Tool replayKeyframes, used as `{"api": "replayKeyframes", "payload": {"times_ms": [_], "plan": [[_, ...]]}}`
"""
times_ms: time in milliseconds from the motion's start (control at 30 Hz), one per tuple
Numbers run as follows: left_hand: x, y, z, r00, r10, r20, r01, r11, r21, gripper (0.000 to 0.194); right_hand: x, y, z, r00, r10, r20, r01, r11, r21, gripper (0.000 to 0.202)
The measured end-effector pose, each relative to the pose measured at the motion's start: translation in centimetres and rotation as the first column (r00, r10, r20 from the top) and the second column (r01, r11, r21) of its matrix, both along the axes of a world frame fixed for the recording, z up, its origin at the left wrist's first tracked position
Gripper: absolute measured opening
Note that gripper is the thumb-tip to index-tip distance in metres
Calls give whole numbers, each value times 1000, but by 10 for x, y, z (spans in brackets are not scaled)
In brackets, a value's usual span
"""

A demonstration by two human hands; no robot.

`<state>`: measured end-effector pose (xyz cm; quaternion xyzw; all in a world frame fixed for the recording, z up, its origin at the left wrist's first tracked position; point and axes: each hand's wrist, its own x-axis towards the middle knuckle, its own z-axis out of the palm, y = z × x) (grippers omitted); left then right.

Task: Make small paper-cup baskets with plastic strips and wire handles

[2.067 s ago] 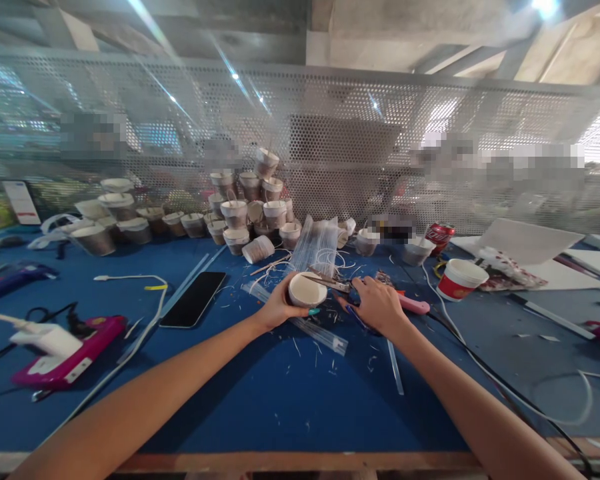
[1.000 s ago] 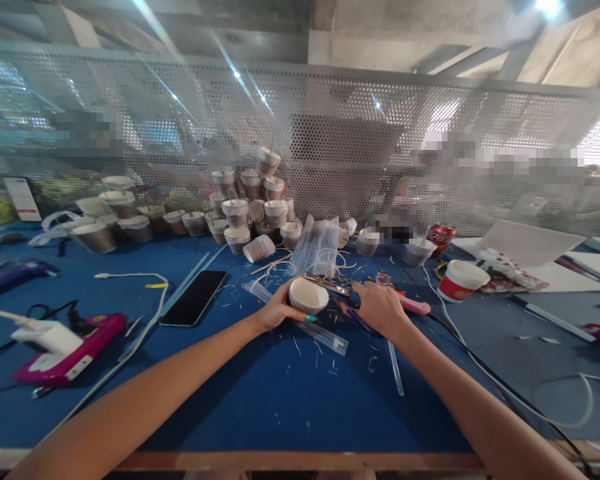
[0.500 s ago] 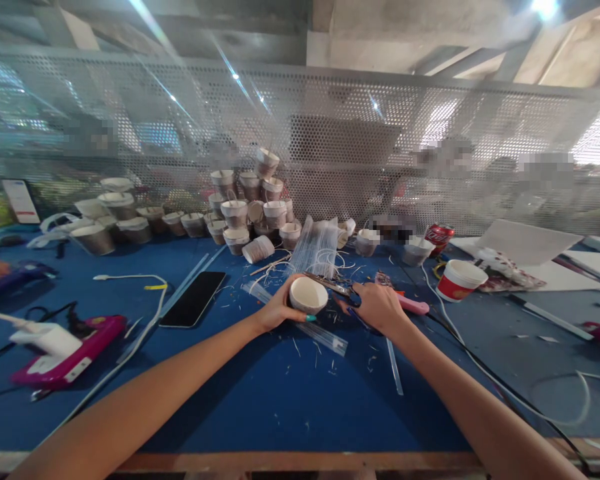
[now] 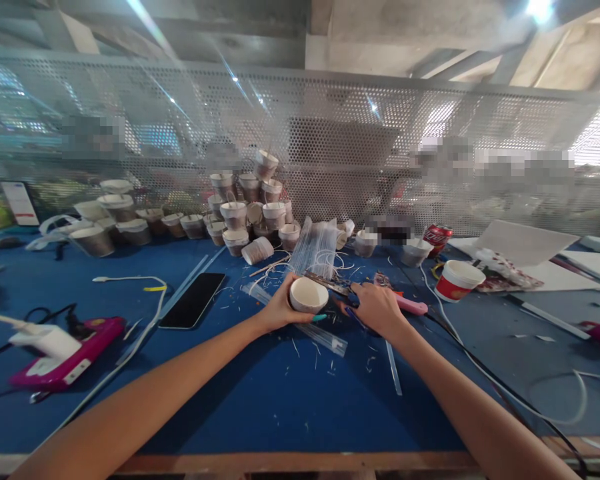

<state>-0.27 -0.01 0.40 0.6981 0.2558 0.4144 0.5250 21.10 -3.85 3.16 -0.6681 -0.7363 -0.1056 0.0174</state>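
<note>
My left hand [image 4: 279, 308] is wrapped round a small pot-like cup [image 4: 309, 297] with a pale inside and a greyish outer wall. Its mouth tilts towards me, and the teal-nailed thumb lies along the near side. In my right hand [image 4: 375, 305] are scissors [image 4: 333, 285], their metal blades reaching to the cup's far right rim. Fingers cover most of the handles, so how far the blades are apart is unclear. Beneath the hands lies a clear plastic strip [image 4: 325, 339] among pale scraps. Just right of my right hand, a pink-handled tool [image 4: 411, 305] rests on the table.
Stacked cups [image 4: 234, 215] stand at the back, beside a bundle of clear strips [image 4: 315, 247]. A black phone [image 4: 194, 300] and a magenta power strip [image 4: 70, 357] lie left. To the right are a red-and-white paper cup [image 4: 459, 280], a red can [image 4: 437, 239] and cables.
My left thumb has slid slightly right along the cup. The blue object and another person's hand at the far left edge have gone from view. The scissors stay at the rim.
</note>
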Motion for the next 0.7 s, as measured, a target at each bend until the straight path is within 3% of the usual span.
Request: {"api": "replayKeyframes", "payload": {"times_ms": [133,500,700], "plan": [[1,-1,4,998,58,25,-57,998,-29,57,0,0,-1,999,-32,3,32,1000,-1,53],[0,0,1,998,54,-16,-54,998,-32,61,0,1,-2,1000,-13,11,12,1000,27,53],[0,1,2,999,17,37,-12,990,-138,61,3,2,0,1000,-17,12,18,1000,-19,46]]}}
